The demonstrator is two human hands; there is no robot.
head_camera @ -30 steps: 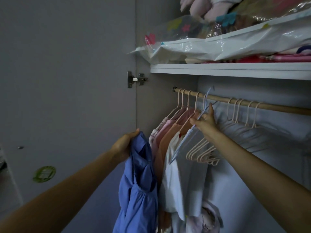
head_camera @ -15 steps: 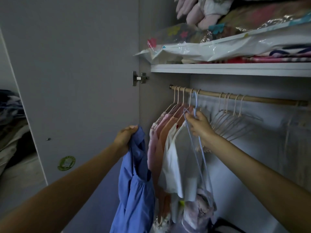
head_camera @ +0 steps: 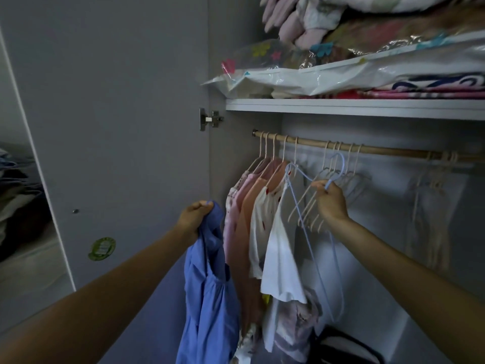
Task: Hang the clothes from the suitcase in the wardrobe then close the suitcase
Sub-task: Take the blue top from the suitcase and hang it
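A: Where is the blue garment (head_camera: pixel 210 292) sitting at this moment?

B: It is hanging from the person's left hand (head_camera: pixel 193 219), whose fingers are curling round the bunched top of the fabric, so that grip is holding the cloth. The rest of it is draping straight down in front of the open wardrobe door (head_camera: pixel 118 127), just left of the clothes already on the rail.

A: And the right hand (head_camera: pixel 330 200)?

B: It is gripping a pale blue hanger (head_camera: pixel 315 232) at the neck, just below the hook. The hook is pointing up beneath the wooden rail (head_camera: pixel 380 151) without touching it, and the hanger's thin frame is trailing down and to the left across the white top (head_camera: pixel 280 253).

A: What is hanging on the rail itself?

B: At the left end, a pink garment (head_camera: pixel 236 206), an orange one (head_camera: pixel 249 219) and a white one with red spots (head_camera: pixel 262 214) are hanging tightly together on cream hangers, with the white top beside them. Just behind the right hand a cluster of bare cream hangers (head_camera: pixel 338 161) is hanging, and another bare bunch (head_camera: pixel 443 164) is sitting further right.

A: Anything above?

B: The white shelf (head_camera: pixel 354 107) is carrying bedding in clear plastic bags (head_camera: pixel 341 74), with pink folded fabric (head_camera: pixel 288 19) piled on top. A green sticker (head_camera: pixel 101 248) is showing on the door, and a metal hinge (head_camera: pixel 210 119) is joining the door to the cabinet.
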